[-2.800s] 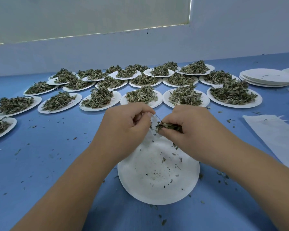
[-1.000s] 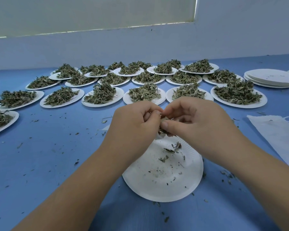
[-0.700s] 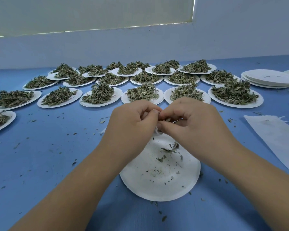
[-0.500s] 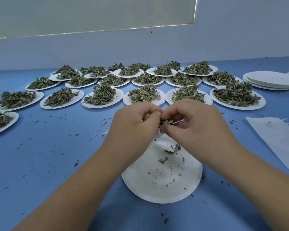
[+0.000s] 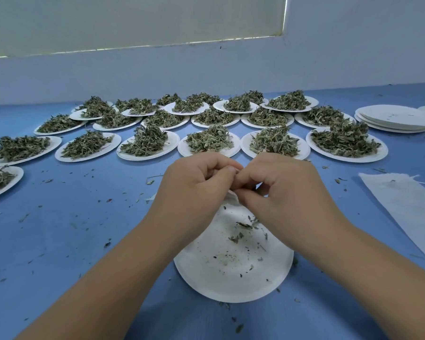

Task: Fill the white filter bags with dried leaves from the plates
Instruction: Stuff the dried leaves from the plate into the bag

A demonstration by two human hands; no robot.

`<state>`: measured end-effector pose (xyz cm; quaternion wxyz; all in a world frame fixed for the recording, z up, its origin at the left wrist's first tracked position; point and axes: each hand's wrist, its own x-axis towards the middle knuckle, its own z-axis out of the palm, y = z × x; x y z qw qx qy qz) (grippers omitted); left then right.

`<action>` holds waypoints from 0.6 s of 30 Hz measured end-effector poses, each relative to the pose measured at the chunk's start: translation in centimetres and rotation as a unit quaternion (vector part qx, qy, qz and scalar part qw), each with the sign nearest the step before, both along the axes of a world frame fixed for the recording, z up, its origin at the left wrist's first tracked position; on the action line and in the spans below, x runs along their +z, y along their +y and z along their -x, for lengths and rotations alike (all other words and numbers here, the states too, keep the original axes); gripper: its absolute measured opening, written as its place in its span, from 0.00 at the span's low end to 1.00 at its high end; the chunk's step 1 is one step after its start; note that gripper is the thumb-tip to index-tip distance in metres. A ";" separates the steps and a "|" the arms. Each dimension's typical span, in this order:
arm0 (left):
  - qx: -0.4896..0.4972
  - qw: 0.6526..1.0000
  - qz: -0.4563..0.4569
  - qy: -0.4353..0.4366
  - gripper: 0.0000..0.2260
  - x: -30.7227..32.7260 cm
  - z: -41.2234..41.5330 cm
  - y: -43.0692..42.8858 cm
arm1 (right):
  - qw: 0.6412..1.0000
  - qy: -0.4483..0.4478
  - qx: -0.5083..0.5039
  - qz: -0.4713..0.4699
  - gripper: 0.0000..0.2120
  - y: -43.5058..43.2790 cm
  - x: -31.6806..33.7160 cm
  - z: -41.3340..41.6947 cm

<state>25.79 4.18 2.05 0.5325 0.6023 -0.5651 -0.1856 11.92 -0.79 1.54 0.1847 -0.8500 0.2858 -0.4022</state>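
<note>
Left hand [image 5: 196, 190], right hand [image 5: 287, 192] touching, both pinching mostly hidden filter bag [image 5: 232, 195] over near plate [image 5: 219, 283] bearing leaf crumbs [image 5: 242, 225].

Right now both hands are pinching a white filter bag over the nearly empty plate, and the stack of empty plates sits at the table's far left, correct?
Not quite. The stack of empty plates sits at the far right, not the far left, as the head view shows. The rest holds: the left hand and the right hand pinch the filter bag over the nearly empty plate.
</note>
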 end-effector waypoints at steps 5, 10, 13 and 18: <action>0.005 1.000 -0.010 0.023 0.11 0.2 -0.4 -0.2 | 0.999 -0.026 0.025 -0.039 0.08 0.0 0.4 0.4; 0.024 0.999 -0.004 0.046 0.10 0.5 -1.0 -0.1 | 0.991 -0.092 0.034 -0.088 0.08 -0.3 1.1 1.0; 0.033 0.998 0.003 0.054 0.10 0.7 -1.0 0.0 | 0.988 -0.097 0.011 -0.119 0.05 -1.2 1.3 1.4; 0.038 0.997 0.002 0.061 0.10 0.7 -1.0 0.0 | 0.981 0.004 0.022 -0.192 0.15 -1.5 0.7 1.3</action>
